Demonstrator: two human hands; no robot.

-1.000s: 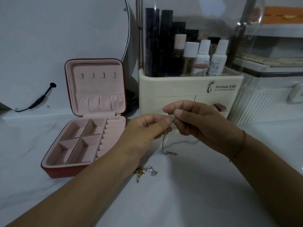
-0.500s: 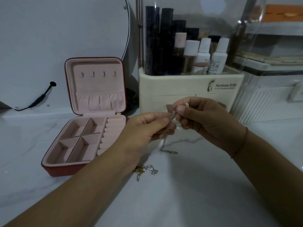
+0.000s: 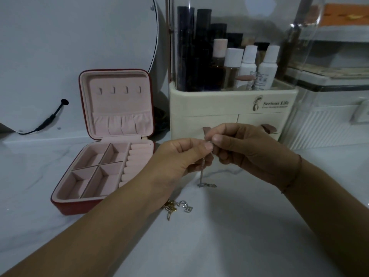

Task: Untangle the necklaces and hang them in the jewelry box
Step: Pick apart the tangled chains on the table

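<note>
A silver necklace (image 3: 203,170) hangs from between my two hands, its lower end lying on the white table. My left hand (image 3: 179,156) pinches the chain's top between thumb and forefinger. My right hand (image 3: 245,150) pinches the same spot from the right, fingertips touching the left's. A small tangle of gold and silver chain (image 3: 176,208) lies on the table below my left wrist, partly hidden by it. The red jewelry box (image 3: 111,144) stands open at the left, pink inside, with a row of bare hooks in its upright lid.
A cream cosmetics organiser (image 3: 231,110) with bottles and two small drawers stands right behind my hands. A round mirror (image 3: 79,47) with a black cable leans at the back left. A clear ribbed container (image 3: 329,120) stands at the right.
My hands rose a little, then came back down slightly, still working the top of the silver chain. The chain's lower end stays on the table.
</note>
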